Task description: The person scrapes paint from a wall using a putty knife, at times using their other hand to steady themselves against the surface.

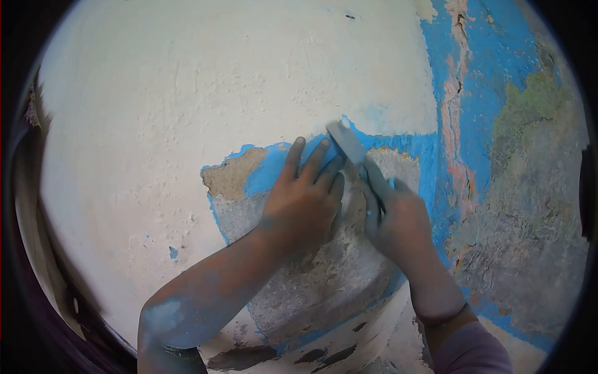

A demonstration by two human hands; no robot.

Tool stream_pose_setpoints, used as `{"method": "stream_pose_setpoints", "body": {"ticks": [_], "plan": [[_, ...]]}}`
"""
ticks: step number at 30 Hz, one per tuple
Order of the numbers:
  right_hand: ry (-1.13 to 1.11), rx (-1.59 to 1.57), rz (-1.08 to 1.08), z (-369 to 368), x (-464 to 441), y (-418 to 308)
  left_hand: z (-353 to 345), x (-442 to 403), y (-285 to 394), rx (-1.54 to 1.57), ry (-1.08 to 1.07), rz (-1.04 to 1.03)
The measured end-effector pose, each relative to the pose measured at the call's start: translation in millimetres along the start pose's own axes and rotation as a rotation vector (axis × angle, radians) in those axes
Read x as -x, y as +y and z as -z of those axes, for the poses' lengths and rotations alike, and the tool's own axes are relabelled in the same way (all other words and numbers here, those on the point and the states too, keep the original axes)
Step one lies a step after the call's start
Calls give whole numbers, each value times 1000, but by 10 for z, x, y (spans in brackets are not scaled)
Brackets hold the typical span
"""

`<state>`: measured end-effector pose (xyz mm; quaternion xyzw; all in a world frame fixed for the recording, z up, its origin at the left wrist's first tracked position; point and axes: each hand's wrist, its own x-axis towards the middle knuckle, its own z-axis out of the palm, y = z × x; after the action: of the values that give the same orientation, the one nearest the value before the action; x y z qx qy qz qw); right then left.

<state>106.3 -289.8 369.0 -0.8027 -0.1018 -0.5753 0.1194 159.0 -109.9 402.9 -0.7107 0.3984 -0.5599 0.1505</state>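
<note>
A scraper (347, 143) with a flat, pale blade is held in my right hand (397, 218), its blade lying against blue paint at the edge of the white paint. My left hand (308, 202) rests with spread fingers on the wall just left of the blade, fingertips on the blue paint (266, 169). Beneath both hands is a bare grey patch of wall (330, 280) with ragged blue edges. White paint (249, 68) covers the wall above and to the left. Pale blue dust coats both hands and my left forearm.
At the right, a blue painted strip (492, 37) has a pinkish crack (453, 112) running down it, beside rough grey plaster (523, 237). Pale fabric (37, 218) hangs at the far left. Dark patches (243, 358) mark the surface at the bottom.
</note>
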Motion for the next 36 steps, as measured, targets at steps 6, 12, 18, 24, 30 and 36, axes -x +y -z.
{"method": "stream_pose_setpoints", "body": {"ticks": [6, 12, 18, 24, 30, 36], "plan": [[0, 23, -22, 53, 137, -37, 15, 13, -4, 76, 32, 9], [14, -2, -62, 17, -38, -139, -7, -8, 4, 94, 76, 13], [29, -14, -74, 19, 174, -151, -17, 24, 4, 123, 151, 45], [7, 9, -113, 75, -33, -243, -50, 4, 57, 178, 184, 100], [-40, 27, -82, 93, 163, -200, -21, 52, 71, 169, 101, 121], [-45, 33, -94, 40, 6, -258, -39, 42, 67, 213, 93, 102]]}}
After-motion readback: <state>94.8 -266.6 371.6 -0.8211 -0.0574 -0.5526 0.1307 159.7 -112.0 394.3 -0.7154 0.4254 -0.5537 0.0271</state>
